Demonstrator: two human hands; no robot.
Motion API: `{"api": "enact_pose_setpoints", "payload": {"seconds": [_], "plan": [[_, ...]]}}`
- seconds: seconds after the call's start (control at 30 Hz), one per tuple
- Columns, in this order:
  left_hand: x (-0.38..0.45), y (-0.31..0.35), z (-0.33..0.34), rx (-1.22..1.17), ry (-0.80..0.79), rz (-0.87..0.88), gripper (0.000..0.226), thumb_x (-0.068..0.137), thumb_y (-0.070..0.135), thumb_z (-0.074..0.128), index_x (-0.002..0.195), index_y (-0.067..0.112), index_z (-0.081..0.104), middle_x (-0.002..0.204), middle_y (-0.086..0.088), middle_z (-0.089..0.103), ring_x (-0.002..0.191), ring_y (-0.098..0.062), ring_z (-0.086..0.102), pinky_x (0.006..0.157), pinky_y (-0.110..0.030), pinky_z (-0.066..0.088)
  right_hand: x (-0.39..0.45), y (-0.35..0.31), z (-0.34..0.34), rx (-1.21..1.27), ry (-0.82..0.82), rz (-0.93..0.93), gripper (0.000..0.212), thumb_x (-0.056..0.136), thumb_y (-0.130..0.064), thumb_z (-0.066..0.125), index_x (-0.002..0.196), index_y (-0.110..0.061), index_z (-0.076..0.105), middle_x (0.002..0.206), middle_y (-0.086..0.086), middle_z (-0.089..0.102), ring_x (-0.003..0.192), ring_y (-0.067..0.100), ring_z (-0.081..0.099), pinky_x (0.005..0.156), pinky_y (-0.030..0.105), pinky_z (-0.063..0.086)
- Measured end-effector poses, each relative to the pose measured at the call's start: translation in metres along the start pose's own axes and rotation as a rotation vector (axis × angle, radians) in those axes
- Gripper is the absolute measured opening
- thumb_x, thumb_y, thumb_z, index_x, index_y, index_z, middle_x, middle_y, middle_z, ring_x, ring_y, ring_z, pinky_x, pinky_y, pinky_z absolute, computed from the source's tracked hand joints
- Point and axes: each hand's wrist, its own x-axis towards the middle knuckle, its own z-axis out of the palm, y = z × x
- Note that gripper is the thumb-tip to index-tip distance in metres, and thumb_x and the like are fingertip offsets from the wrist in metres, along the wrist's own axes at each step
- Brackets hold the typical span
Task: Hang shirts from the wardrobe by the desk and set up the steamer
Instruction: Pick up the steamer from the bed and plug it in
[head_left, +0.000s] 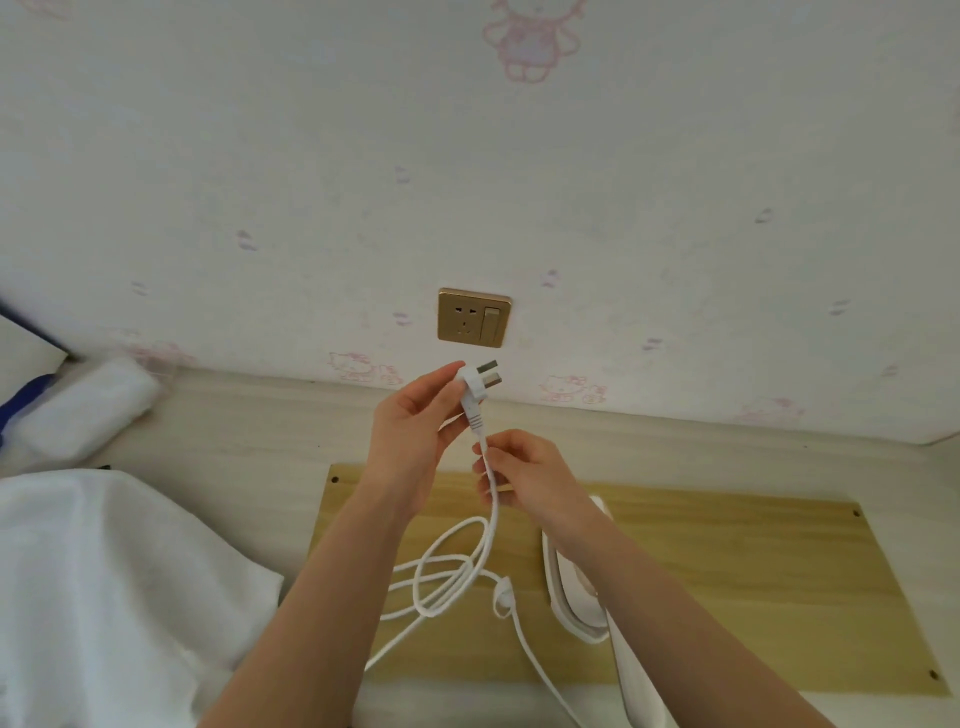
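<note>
My left hand (415, 426) holds the white plug (480, 385) by its body, prongs pointing up and right, a short way below the gold wall socket (474, 317). My right hand (524, 475) pinches the white cord (457, 566) just under the plug. The cord falls in loose loops onto the wooden board (753, 582). The white steamer (576, 587) lies on that board, partly hidden under my right forearm.
White fabric (104, 597) is heaped at the lower left. A rolled white cloth (88, 410) lies on the desk near the wall, beside a blue-edged item at the far left. The wall carries pink cartoon wallpaper.
</note>
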Motion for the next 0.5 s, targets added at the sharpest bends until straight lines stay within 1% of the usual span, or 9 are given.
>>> {"api": "enact_pose_setpoints", "payload": {"seconds": [0.07, 0.1, 0.17, 0.23, 0.3, 0.37, 0.43, 0.5], "plan": [[0.004, -0.002, -0.001, -0.005, 0.049, 0.018, 0.024, 0.094, 0.008, 0.057, 0.115, 0.011, 0.067, 0.104, -0.003, 0.075, 0.098, -0.02, 0.071, 0.085, -0.032, 0.057, 0.008, -0.001, 0.002, -0.091, 0.069, -0.039, 0.014, 0.096, -0.01, 0.05, 0.102, -0.012, 0.062, 0.096, 0.006, 0.067, 0.081, 0.021, 0.069, 0.082, 0.039, 0.058], [0.007, -0.003, -0.001, 0.005, 0.075, 0.025, 0.023, 0.094, 0.009, 0.057, 0.115, 0.012, 0.068, 0.103, -0.003, 0.075, 0.098, -0.02, 0.071, 0.086, -0.033, 0.056, 0.012, -0.002, 0.004, -0.144, 0.117, -0.086, 0.013, 0.095, -0.01, 0.051, 0.102, -0.015, 0.061, 0.098, 0.003, 0.066, 0.084, 0.02, 0.068, 0.083, 0.039, 0.058], [0.011, -0.006, -0.001, 0.034, 0.118, 0.031, 0.022, 0.094, 0.011, 0.058, 0.113, 0.015, 0.069, 0.102, -0.003, 0.075, 0.097, -0.02, 0.071, 0.085, -0.033, 0.056, 0.017, -0.005, 0.007, -0.23, 0.24, -0.224, 0.013, 0.094, -0.012, 0.053, 0.101, -0.022, 0.059, 0.098, -0.005, 0.064, 0.087, 0.015, 0.066, 0.083, 0.036, 0.057], [0.015, -0.009, 0.001, 0.049, 0.15, 0.028, 0.022, 0.094, 0.011, 0.058, 0.111, 0.016, 0.07, 0.099, -0.002, 0.075, 0.094, -0.019, 0.071, 0.083, -0.032, 0.057, 0.019, -0.013, 0.01, -0.248, 0.315, -0.362, 0.013, 0.094, -0.013, 0.055, 0.102, -0.023, 0.057, 0.097, -0.007, 0.063, 0.087, 0.012, 0.064, 0.08, 0.032, 0.057], [0.018, -0.013, 0.002, 0.062, 0.188, 0.03, 0.021, 0.094, 0.011, 0.058, 0.11, 0.018, 0.071, 0.097, 0.0, 0.075, 0.092, -0.017, 0.071, 0.079, -0.029, 0.058, 0.021, -0.021, 0.012, -0.263, 0.317, -0.439, 0.012, 0.094, -0.016, 0.057, 0.104, -0.023, 0.056, 0.098, -0.007, 0.063, 0.085, 0.01, 0.064, 0.076, 0.026, 0.057], [0.022, -0.017, 0.004, 0.075, 0.217, 0.038, 0.021, 0.093, 0.011, 0.06, 0.108, 0.02, 0.071, 0.097, 0.001, 0.075, 0.092, -0.016, 0.071, 0.077, -0.026, 0.058, 0.025, -0.026, 0.014, -0.3, 0.315, -0.465, 0.015, 0.093, -0.023, 0.061, 0.106, -0.024, 0.055, 0.101, -0.008, 0.062, 0.085, 0.007, 0.063, 0.072, 0.017, 0.055], [0.025, -0.018, 0.004, 0.059, 0.223, 0.037, 0.022, 0.091, 0.01, 0.062, 0.109, 0.018, 0.072, 0.1, 0.001, 0.075, 0.094, -0.017, 0.071, 0.079, -0.029, 0.058, 0.032, -0.027, 0.017, -0.333, 0.335, -0.48, 0.017, 0.091, -0.025, 0.063, 0.107, -0.024, 0.055, 0.103, -0.007, 0.061, 0.084, 0.004, 0.061, 0.067, 0.008, 0.05], [0.027, -0.018, 0.004, 0.03, 0.216, 0.032, 0.022, 0.09, 0.01, 0.064, 0.11, 0.017, 0.072, 0.101, -0.001, 0.075, 0.095, -0.018, 0.071, 0.083, -0.032, 0.058, 0.039, -0.028, 0.018, -0.346, 0.356, -0.482, 0.02, 0.09, -0.023, 0.065, 0.107, -0.021, 0.057, 0.104, -0.004, 0.06, 0.084, 0.003, 0.06, 0.067, 0.005, 0.047]]}}
